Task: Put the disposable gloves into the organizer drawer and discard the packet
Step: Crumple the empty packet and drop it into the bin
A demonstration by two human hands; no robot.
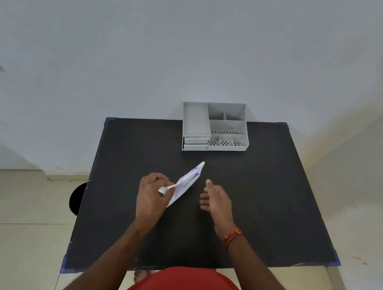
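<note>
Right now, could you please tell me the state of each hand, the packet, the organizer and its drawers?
Left hand: closed on the white and blue glove packet, held above the black table.
Right hand: open, empty, beside the packet.
Packet: tilted, one end twisted in the fingers.
Grey plastic organizer: upright, top compartments look empty.
Drawers: both shut.

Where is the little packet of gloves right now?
In the head view, the packet is held up by the left hand over the middle of the black table, nearer than the grey organizer, with the open right hand beside it.
</note>
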